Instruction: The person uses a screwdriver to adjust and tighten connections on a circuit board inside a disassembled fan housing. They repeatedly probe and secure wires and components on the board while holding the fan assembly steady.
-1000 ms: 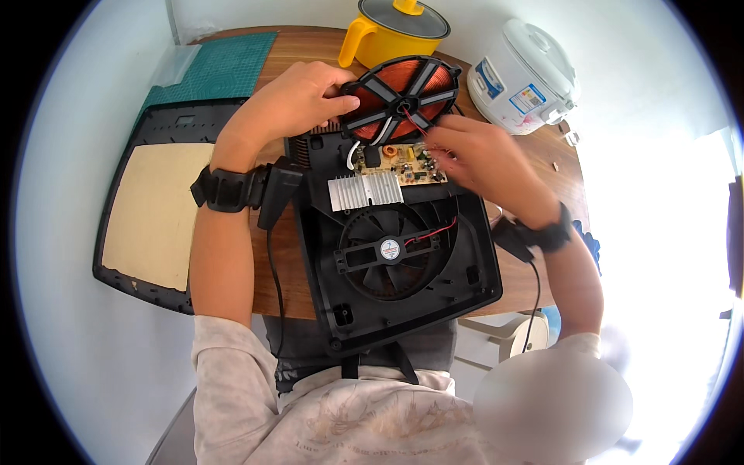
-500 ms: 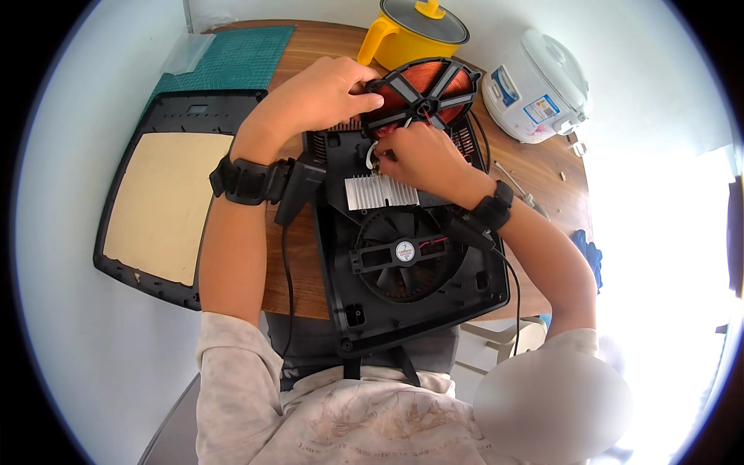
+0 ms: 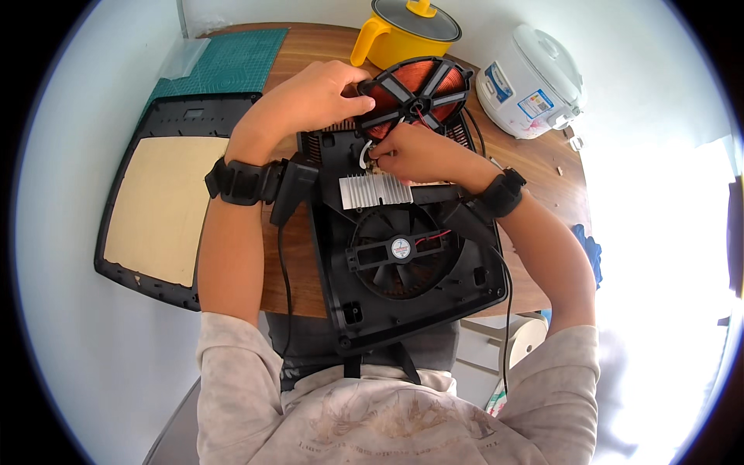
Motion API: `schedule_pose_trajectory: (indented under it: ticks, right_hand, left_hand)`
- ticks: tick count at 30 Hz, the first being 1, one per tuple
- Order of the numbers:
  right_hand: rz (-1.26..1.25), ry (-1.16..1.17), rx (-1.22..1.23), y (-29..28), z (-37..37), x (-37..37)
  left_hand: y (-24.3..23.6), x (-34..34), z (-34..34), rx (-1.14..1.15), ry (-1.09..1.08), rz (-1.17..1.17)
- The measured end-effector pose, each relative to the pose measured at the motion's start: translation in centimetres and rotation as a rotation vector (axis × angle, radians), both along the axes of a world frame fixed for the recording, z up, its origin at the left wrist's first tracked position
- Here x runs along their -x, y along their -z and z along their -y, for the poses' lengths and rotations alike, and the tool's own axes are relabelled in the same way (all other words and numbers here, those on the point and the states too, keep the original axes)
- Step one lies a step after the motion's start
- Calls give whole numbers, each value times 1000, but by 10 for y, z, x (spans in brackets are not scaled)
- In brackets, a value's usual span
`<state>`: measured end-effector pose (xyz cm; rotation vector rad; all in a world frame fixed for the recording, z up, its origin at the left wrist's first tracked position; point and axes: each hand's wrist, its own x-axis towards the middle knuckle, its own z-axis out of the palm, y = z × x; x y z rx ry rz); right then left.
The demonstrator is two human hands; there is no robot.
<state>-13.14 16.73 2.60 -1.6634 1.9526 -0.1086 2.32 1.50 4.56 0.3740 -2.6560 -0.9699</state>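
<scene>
An opened induction cooker base (image 3: 434, 314), black plastic, lies on the table and juts over its front edge. It holds a finned heat sink (image 3: 376, 191) and a cooling fan (image 3: 399, 252). Above the base's far end, a round copper coil (image 3: 418, 81) on a black spoked frame is tilted up. My left hand (image 3: 314, 97) grips the coil frame's left rim between thumb and fingers. Below the coil, my right hand (image 3: 426, 155) is closed in a pinch beside a curved white-sleeved wire (image 3: 363, 154). What lies between its fingertips is hidden.
The cooker's black top panel (image 3: 167, 209), with a cream sheet, lies at the left beside a green cutting mat (image 3: 244, 58). Behind the coil stand a yellow pot (image 3: 399, 46) and a white rice cooker (image 3: 527, 85). Cables hang from both wrist straps.
My left hand keeps hold of the coil, which has barely shifted. My right wrist has turned slightly, with its fingertips still by the white-sleeved wire. The whole view has shifted a little.
</scene>
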Motion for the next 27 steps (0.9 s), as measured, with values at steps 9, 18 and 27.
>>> schedule_pose_trajectory:
  ticks: [9,18,27]
  right_hand:
    - [-403,-67,261,6,-15,-19]
    - [-322,-36,298,7,-15,-17]
    - [-207,36,227,4,-12,-12]
  left_hand:
    - [3,3,3,-108,2,110]
    - [4,2,4,-86,4,99]
    - [-1,0,1,-98,15,90]
